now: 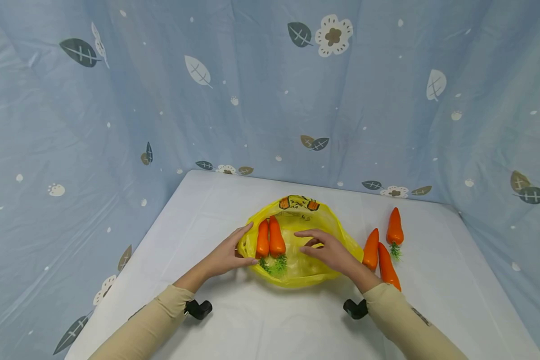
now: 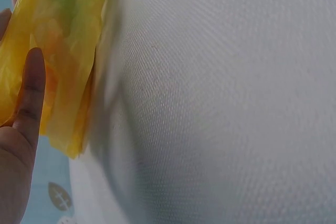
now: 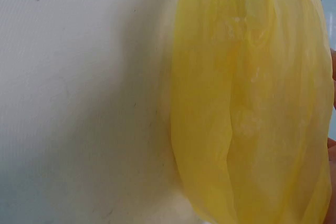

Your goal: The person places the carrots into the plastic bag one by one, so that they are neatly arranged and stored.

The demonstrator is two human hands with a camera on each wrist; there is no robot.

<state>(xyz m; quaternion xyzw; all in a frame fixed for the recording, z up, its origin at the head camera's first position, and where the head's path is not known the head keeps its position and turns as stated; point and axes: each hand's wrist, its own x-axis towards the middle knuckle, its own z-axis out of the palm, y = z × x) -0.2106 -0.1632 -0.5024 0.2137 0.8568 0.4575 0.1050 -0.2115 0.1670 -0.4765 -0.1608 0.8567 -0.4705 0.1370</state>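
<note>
A yellow plastic bag (image 1: 312, 267) lies with its mouth spread wide on the white table. Two orange carrots (image 1: 276, 240) with green tops rest side by side in its left part. My left hand (image 1: 227, 256) touches the bag's left side, thumb and fingers spread; in the left wrist view the thumb lies along the yellow plastic (image 2: 73, 93). Over the right part of the opening is my right hand (image 1: 328, 250), fingers loosely bent and nothing between them. The bag's side (image 3: 252, 103) hides most of that hand in the right wrist view.
Right of the bag, three more carrots lie on the table: one farther back (image 1: 394, 227), one by the bag's edge (image 1: 371, 250) and one partly behind the right forearm (image 1: 389, 267). A blue patterned curtain (image 1: 261, 100) surrounds the white table (image 1: 279, 330).
</note>
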